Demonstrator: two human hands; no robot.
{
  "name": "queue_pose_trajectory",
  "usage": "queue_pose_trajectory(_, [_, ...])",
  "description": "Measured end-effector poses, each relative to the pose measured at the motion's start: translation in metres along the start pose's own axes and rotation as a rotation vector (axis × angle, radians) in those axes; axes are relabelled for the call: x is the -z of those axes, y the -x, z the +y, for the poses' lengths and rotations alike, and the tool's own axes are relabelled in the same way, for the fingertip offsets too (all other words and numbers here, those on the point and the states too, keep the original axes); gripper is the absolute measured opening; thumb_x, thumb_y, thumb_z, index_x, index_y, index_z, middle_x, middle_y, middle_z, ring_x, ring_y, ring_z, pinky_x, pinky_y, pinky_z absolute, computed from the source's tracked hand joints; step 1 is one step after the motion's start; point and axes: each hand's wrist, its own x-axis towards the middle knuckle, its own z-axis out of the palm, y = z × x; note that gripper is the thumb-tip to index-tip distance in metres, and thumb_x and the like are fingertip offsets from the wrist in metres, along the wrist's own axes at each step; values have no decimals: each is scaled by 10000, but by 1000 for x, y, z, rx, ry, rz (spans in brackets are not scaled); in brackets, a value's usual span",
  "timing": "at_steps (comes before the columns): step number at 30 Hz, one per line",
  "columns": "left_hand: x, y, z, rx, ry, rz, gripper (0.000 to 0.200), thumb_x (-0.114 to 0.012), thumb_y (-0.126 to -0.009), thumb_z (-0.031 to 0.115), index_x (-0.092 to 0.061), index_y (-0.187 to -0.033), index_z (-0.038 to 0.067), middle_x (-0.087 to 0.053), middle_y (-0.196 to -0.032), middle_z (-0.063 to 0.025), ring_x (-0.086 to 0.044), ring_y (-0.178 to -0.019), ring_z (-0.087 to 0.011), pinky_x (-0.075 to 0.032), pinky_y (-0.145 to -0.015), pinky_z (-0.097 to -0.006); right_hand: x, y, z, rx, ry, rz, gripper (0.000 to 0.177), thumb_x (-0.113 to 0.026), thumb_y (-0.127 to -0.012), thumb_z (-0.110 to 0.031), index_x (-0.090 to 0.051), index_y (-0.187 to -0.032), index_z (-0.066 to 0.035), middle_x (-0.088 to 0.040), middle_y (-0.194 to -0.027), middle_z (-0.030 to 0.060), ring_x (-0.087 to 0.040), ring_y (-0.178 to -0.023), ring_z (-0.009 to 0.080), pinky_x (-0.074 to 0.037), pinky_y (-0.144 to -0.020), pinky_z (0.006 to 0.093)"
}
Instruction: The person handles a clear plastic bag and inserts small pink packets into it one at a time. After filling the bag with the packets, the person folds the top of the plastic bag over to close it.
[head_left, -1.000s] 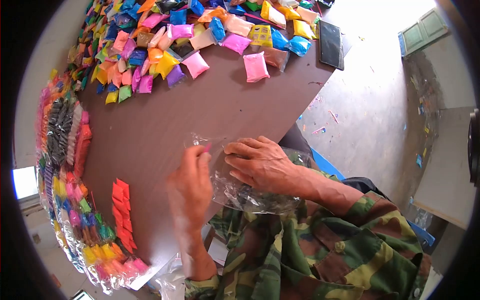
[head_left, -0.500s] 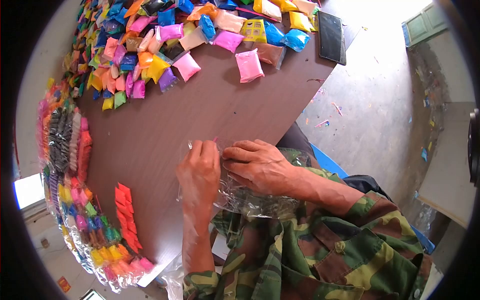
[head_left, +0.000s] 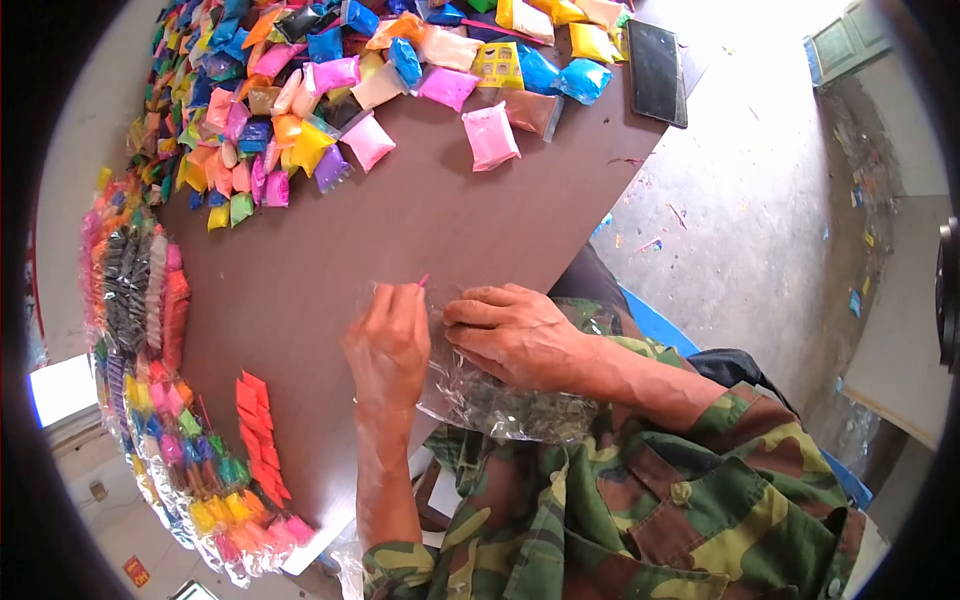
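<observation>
A clear plastic bag (head_left: 510, 408) hangs crinkled between and below my hands at the table's near edge. My left hand (head_left: 392, 335) is closed in a pinch on the bag's left part, and a thin pink piece (head_left: 423, 281) sticks up at its fingertips. Opposite it, my right hand (head_left: 515, 335) has its fingers curled on the bag's upper right part, with the fingertips turned toward the left hand. The bag looks see-through, and its exact opening cannot be made out.
Colourful small packets (head_left: 365, 140) are heaped on the brown table (head_left: 300, 260) at the far side. A black phone (head_left: 656, 75) lies at the far right corner. Red packets (head_left: 262, 440) stand in a row at left, beside long strips of bagged packets (head_left: 130, 290).
My left hand has shifted slightly left, away from my right hand, widening the gap between them. The right hand stays nearly where it was. The view has tilted a little.
</observation>
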Motion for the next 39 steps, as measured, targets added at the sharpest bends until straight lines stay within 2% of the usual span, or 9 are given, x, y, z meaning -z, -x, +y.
queue_pose_trajectory(7, [-5, 1, -6, 30, -7, 6, 71, -684, -1033, 102, -668, -974, 65, -666, -925, -119, -707, -772, -385, -557, -647, -482, -1, 1, -1, 4, 9, 33, 215, -795, -834, -99, -754, -1038, -46, -685, -1228, 77, -684, -1166, 292, -567, -905, 425])
queue_pose_trajectory(10, [3, -8, -13, 119, 35, -31, 46, -696, -1017, 77, -701, -1013, 31, -701, -940, -159, -719, -859, -405, -550, -682, -483, 2, -1, -2, 9, 4, 23, 219, -793, -835, -100, -755, -1044, -48, -686, -1232, 71, -684, -1172, 288, -567, -907, 426])
queue_pose_trajectory(13, [8, 1, 2, 27, 156, 25, 85, -670, -1047, 116, -661, -987, 56, -673, -951, -137, -708, -793, -397, -558, -658, -491, 0, 1, -1, -8, -3, 37, 222, -790, -839, -104, -755, -1052, -53, -686, -1237, 65, -684, -1178, 279, -565, -911, 425])
queue_pose_trajectory(16, [0, 4, 2, 67, -27, -28, 69, -695, -1035, 124, -686, -1005, 63, -697, -969, -138, -715, -806, -396, -562, -663, -486, -2, 0, -3, -6, 15, 28, 235, -785, -851, -114, -754, -1079, -67, -685, -1245, 59, -679, -1172, 270, -561, -914, 418])
queue_pose_trajectory(19, [3, -10, -19, 148, -96, -20, 80, -719, -1023, 134, -719, -1017, 55, -724, -973, -146, -712, -777, -385, -560, -665, -467, 0, -2, -3, -10, 66, -7, 280, -780, -873, -141, -745, -1147, -95, -680, -1213, 51, -673, -1118, 276, -552, -895, 415])
queue_pose_trajectory(22, [17, -2, -33, 253, 173, 106, 98, -744, -998, 97, -757, -1037, 8, -743, -900, -128, -688, -731, -221, -535, -658, -379, 3, -12, -11, -45, 114, -49, 344, -774, -896, -177, -721, -1232, -127, -663, -1135, 48, -660, -1059, 287, -543, -860, 426])
queue_pose_trajectory(25, [41, 13, -30, 515, 341, 4, 93, -746, -992, 87, -754, -1051, 15, -715, -884, -142, -649, -685, -287, -521, -641, -391, 1, -25, -15, -78, 183, -151, 415, -772, -911, -214, -689, -1313, -148, -645, -1060, 56, -659, -1017, 293, -543, -810, 439])
queue_pose_trajectory(33, [44, 46, -34, 233, 186, -2, 118, -774, -951, 54, -762, -1064, 21, -706, -896, -118, -662, -712, -300, -542, -675, -406, -1, -65, -9, -122, 264, -400, 533, -779, -940, -285, -616, -1424, -135, -709, -923, 101, -756, -876, 333, -572, -623, 457])
queue_pose_trajectory(39, [42, 49, -45, 20, 31, -43, 124, -759, -933, 10, -761, -1057, -2, -712, -953, -138, -692, -768, -325, -540, -686, -410, -5, -67, -6, -118, 259, -464, 663, -818, -907, -346, -567, -1461, -80, -719, -962, 105, -763, -927, 328, -597, -713, 453])
